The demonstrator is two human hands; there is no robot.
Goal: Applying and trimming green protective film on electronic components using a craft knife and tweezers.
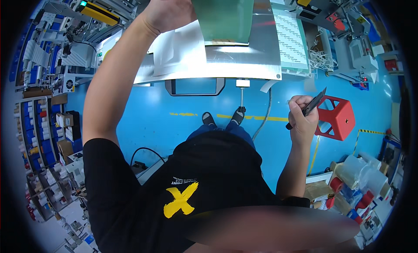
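In my right hand (pixel 303 120) is a dark utility knife (pixel 314 103), the fingers closed round its handle and its tip pointing up and to the right. This hand is out to the right, away from the table. My left hand (pixel 170 10) is at the far side of the metal table (pixel 261 57), beside the left edge of a green board (pixel 224 17) and above a white sheet (pixel 180 50). The top of the picture cuts off part of the left hand, and its fingers are mostly hidden. The green board partly covers the white sheet.
A red plastic stool (pixel 339 118) stands on the blue floor beyond my right hand. A printed sheet (pixel 289 39) lies at the table's right end. A black handle frame (pixel 195 94) juts from the front edge. Machines flank the table; shelves (pixel 41 144) stand left.
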